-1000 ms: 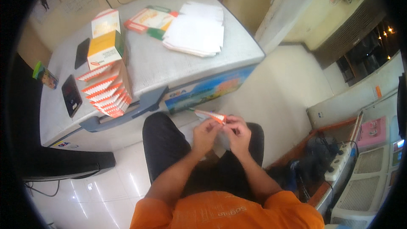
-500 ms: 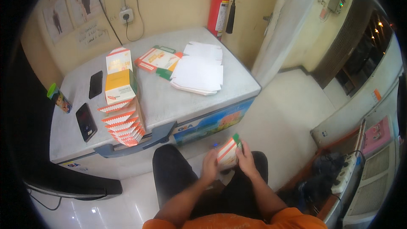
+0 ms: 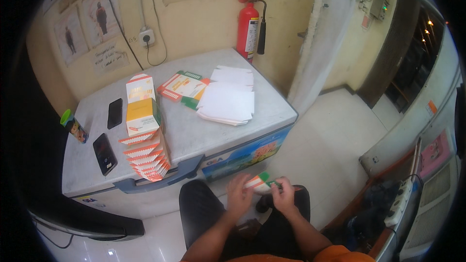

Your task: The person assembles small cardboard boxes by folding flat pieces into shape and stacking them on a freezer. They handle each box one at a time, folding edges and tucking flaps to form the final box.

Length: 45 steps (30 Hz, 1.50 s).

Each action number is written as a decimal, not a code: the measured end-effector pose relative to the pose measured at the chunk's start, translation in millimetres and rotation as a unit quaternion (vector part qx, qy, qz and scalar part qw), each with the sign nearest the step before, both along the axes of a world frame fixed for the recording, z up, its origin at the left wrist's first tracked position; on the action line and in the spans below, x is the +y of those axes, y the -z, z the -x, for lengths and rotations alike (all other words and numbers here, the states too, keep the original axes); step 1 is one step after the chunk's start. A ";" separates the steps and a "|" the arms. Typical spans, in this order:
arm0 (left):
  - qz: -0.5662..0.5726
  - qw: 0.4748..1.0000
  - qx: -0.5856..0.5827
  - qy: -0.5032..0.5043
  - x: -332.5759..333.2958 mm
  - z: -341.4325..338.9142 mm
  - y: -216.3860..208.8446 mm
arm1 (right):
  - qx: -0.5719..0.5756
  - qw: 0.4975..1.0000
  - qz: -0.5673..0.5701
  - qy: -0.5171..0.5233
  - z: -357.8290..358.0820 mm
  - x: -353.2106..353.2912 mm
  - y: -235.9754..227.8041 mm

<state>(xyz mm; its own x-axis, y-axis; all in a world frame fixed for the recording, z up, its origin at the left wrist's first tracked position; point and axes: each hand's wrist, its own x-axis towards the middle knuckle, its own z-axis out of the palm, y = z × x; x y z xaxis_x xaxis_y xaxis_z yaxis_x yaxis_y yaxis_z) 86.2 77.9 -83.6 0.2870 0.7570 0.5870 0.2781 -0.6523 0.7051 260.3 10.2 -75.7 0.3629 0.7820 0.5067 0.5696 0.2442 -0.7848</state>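
Between my hands, above my lap, is a small cardboard box with orange-and-white stripes and green end flaps. My left hand grips its left side. My right hand has its fingers closed on a green flap at the right end. On the white chest freezer ahead, a row of folded striped cartons leans together, a yellow-and-white box at its far end. To the right, flat unfolded cartons lie stacked, white side up, beside a printed carton.
Two dark phones and a green-rimmed cup are at the freezer's left side. The freezer's grey handle juts out before my knees. A red fire extinguisher hangs behind. At right are a power strip and a pink object.
The box in my hands has tilted over and sits lower in the picture. My right hand has shifted to its green end flap. The whole view has tipped upward slightly.
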 end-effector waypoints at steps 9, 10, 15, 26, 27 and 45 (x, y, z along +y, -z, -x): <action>0.299 0.944 -0.134 0.037 -13.1 -4.8 17.8 | -0.122 0.985 -0.088 -0.086 27.9 -7.6 -21.0; 0.318 0.938 -0.137 0.026 -11.0 -3.7 19.3 | -0.112 0.985 -0.088 -0.097 28.6 -8.1 -21.0; 0.210 0.964 -0.101 0.129 -0.2 4.1 15.2 | -0.076 0.991 -0.037 -0.108 23.9 -5.8 -24.6; 0.169 0.960 -0.012 0.224 3.8 10.8 1.0 | -0.097 0.983 -0.003 -0.155 9.2 -5.7 -29.6; 0.161 0.960 -0.005 0.228 3.8 10.7 1.5 | -0.077 0.983 0.021 -0.165 7.2 -7.1 -29.7; 0.294 0.859 0.025 0.418 -17.1 1.3 11.5 | 0.106 0.793 0.482 -0.357 -44.6 -8.7 -31.9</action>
